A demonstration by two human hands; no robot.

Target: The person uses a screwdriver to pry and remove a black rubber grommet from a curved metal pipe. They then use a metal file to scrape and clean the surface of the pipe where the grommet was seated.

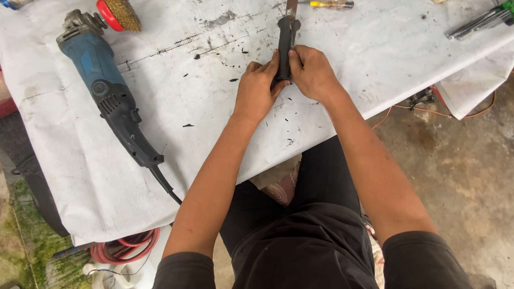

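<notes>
A dark, long tool handle (pixel 285 45) lies on the white sheet (pixel 203 139) that covers the table, its metal end running off the top of the view. My left hand (pixel 258 88) grips the handle's near end from the left. My right hand (pixel 312 72) holds the same end from the right, thumb pressed on it. Small black shavings are scattered on the sheet around both hands.
A blue angle grinder (pixel 104 91) with a brass wire cup brush (pixel 122 14) lies at the left, its cord hanging over the table edge. A screwdriver (pixel 331 4) and metal hex keys (pixel 479 22) lie at the back. Red hose coils (pixel 126 249) sit on the ground.
</notes>
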